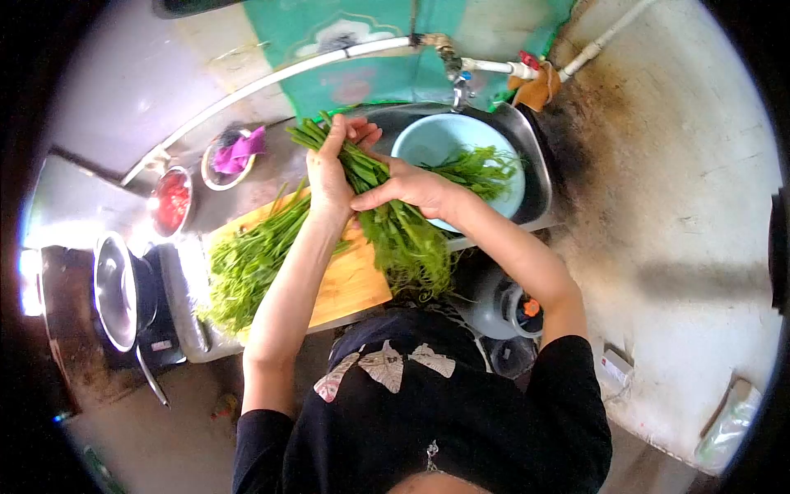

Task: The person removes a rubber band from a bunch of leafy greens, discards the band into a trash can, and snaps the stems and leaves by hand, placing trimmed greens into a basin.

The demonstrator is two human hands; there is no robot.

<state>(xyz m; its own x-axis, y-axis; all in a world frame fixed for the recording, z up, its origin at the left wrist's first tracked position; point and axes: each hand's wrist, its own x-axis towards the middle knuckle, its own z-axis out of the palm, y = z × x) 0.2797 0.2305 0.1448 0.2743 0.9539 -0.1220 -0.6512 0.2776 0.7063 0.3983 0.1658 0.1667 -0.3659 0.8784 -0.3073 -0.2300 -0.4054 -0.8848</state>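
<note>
A bunch of leafy greens (403, 239) is held in the air between both hands, its stems up to the left and its leaves hanging toward me. My left hand (331, 169) is against the stems, thumb on the near side and fingers behind them. My right hand (403, 188) wraps round the bunch lower down. More greens (255, 263) lie on a wooden cutting board (354, 284) below and left. To the right, a light blue basin (420, 136) in the metal sink (536, 165) contains further greens (485, 171).
A tap (461, 90) stands over the basin. At left are a bowl of red pieces (171, 202), a bowl with a purple cloth (239, 155) and a pan (115, 288). A grey gas cylinder (492, 309) stands below the sink.
</note>
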